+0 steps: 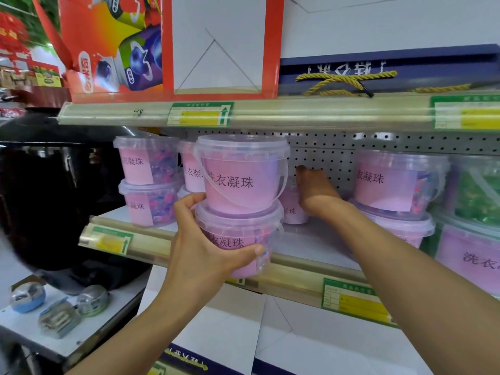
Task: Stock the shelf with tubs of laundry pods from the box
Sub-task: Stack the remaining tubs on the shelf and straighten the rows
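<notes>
Store shelf (pixel 305 255) with pegboard back held stacked pink-label tubs at left, right and rear. Left hand (pixel 205 239) gripped the lower tub (pixel 238 239) of a two-tub stack at the shelf's front edge; top tub (pixel 242 171) sat on it. Right hand (pixel 315 190) reached deep beside a rear tub (pixel 290 209); its grip couldn't be told.

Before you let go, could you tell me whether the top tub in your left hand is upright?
Upright: the clear pink-labelled top tub sits lid-up, squarely on the tub below, held by the left hand.
</notes>
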A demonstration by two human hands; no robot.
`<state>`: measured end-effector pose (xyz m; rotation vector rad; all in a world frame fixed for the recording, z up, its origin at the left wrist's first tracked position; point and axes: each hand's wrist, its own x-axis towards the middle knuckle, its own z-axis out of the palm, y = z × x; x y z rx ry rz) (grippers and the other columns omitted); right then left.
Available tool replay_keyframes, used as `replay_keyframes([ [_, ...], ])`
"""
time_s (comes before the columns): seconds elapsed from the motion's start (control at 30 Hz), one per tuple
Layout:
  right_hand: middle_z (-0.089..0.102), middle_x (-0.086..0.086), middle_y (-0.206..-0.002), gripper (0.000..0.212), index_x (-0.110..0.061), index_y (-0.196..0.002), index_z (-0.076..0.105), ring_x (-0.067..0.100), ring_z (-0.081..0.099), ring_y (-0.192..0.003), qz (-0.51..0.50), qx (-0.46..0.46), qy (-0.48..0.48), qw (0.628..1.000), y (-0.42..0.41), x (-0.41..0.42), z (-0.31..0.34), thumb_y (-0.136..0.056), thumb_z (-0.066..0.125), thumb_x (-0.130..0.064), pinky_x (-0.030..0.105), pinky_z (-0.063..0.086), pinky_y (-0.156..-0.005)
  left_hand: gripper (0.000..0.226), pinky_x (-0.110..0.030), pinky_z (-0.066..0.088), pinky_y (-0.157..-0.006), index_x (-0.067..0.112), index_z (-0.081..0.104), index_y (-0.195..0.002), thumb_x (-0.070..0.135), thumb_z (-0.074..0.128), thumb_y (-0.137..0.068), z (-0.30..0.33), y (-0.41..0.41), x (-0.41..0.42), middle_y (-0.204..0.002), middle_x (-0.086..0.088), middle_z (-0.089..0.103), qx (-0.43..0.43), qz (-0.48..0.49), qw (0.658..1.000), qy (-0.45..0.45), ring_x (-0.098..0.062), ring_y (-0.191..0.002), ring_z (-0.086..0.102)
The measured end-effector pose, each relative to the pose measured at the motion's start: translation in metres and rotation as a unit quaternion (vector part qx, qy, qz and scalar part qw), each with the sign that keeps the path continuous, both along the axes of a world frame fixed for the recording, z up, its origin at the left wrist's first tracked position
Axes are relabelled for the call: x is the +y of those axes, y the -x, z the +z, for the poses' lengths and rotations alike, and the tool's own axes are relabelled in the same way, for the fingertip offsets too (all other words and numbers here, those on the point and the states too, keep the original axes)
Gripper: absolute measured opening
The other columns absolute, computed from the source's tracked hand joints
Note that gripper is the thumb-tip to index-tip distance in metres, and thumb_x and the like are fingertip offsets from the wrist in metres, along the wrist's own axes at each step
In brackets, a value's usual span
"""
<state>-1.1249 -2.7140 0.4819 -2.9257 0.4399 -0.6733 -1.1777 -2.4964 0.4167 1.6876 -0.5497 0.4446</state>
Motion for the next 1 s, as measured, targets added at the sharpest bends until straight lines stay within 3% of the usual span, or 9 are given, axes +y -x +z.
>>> replay_keyframes([
  [0.13,0.055,0.021,-0.118,0.040,0.000,-0.119,0.044,0.036,0.056,-0.108,0.001,0.001,-0.007,1.000,0.002,0.001,-0.001,-0.082,0.047,0.014,0.036,0.045,-0.078,0.094,-0.012,0.050,-0.069,0.038,0.029,-0.113,0.026,0.092,-0.044,0.000,-0.001,-0.010,-0.111,0.018,0.051,-0.010,-0.009,1.000,-0.002,-0.007,-0.101,0.057],
  [0.3,0.044,0.020,-0.130,0.057,-0.004,-0.132,0.036,0.036,0.047,-0.120,0.017,-0.026,-0.063,0.998,0.022,0.005,0.012,-0.080,0.053,0.011,0.036,0.042,-0.092,0.093,-0.018,0.047,-0.075,0.038,0.028,-0.112,0.028,0.090,-0.044,0.001,-0.002,-0.024,-0.108,0.023,0.048,-0.017,-0.003,1.000,-0.007,-0.008,-0.100,0.057],
  [0.43,0.060,0.013,-0.119,0.044,-0.011,-0.122,0.053,0.029,0.056,-0.109,0.070,-0.126,-0.093,0.985,0.070,0.006,0.012,-0.081,0.048,0.006,0.028,0.044,-0.086,0.093,-0.004,0.043,-0.067,0.038,0.028,-0.113,0.031,0.089,-0.044,0.002,-0.008,-0.038,-0.107,0.022,0.050,-0.013,-0.009,1.000,-0.008,-0.002,-0.096,0.055],
  [0.5,0.066,0.009,-0.109,0.038,-0.010,-0.114,0.059,0.026,0.059,-0.104,0.099,-0.167,-0.120,0.974,0.094,0.011,0.006,-0.083,0.045,0.007,0.031,0.047,-0.089,0.092,0.002,0.039,-0.065,0.036,0.027,-0.112,0.029,0.090,-0.046,0.003,-0.011,-0.047,-0.104,0.023,0.049,-0.017,-0.010,1.000,-0.012,0.002,-0.091,0.053],
  [0.57,0.066,0.005,-0.110,0.038,-0.011,-0.115,0.058,0.021,0.060,-0.104,0.128,-0.151,-0.141,0.970,0.110,0.015,0.000,-0.084,0.044,0.006,0.034,0.047,-0.093,0.091,0.004,0.036,-0.064,0.033,0.027,-0.113,0.027,0.090,-0.048,0.003,-0.014,-0.056,-0.101,0.024,0.048,-0.018,-0.009,1.000,-0.019,0.004,-0.087,0.051],
  [0.7,0.061,0.000,-0.114,0.048,-0.020,-0.125,0.045,0.019,0.059,-0.104,0.174,-0.059,-0.194,0.964,0.111,0.011,-0.013,-0.081,0.065,-0.019,0.042,0.049,-0.091,0.092,-0.005,0.037,-0.064,0.030,0.027,-0.116,0.031,0.091,-0.049,0.004,-0.024,-0.067,-0.113,0.011,0.050,-0.021,-0.006,0.999,-0.025,-0.009,-0.098,0.053],
  [0.8,0.059,0.000,-0.112,0.058,-0.022,-0.124,0.042,0.020,0.059,-0.102,0.163,-0.067,-0.221,0.959,0.101,0.010,-0.022,-0.076,0.072,-0.032,0.043,0.050,-0.089,0.098,-0.014,0.037,-0.075,0.026,0.027,-0.121,0.042,0.089,-0.046,0.003,-0.029,-0.072,-0.118,0.006,0.050,-0.018,-0.011,0.999,-0.034,-0.011,-0.104,0.052],
  [0.9,0.059,-0.001,-0.113,0.056,-0.021,-0.124,0.043,0.019,0.059,-0.103,0.135,-0.081,-0.226,0.961,0.093,0.009,-0.032,-0.077,0.072,-0.033,0.041,0.050,-0.091,0.099,-0.020,0.039,-0.082,0.024,0.025,-0.123,0.048,0.086,-0.049,-0.001,-0.032,-0.073,-0.121,0.004,0.048,-0.027,-0.021,0.998,-0.059,-0.013,-0.109,0.051],
  [1.0,0.059,-0.001,-0.112,0.051,-0.020,-0.122,0.044,0.017,0.059,-0.103,0.129,-0.109,-0.241,0.956,0.091,0.008,-0.039,-0.080,0.070,-0.028,0.041,0.050,-0.092,0.093,-0.022,0.038,-0.082,0.024,0.024,-0.125,0.040,0.085,-0.057,-0.004,-0.034,-0.068,-0.120,0.007,0.046,-0.033,-0.035,0.995,-0.088,-0.013,-0.111,0.049],
])
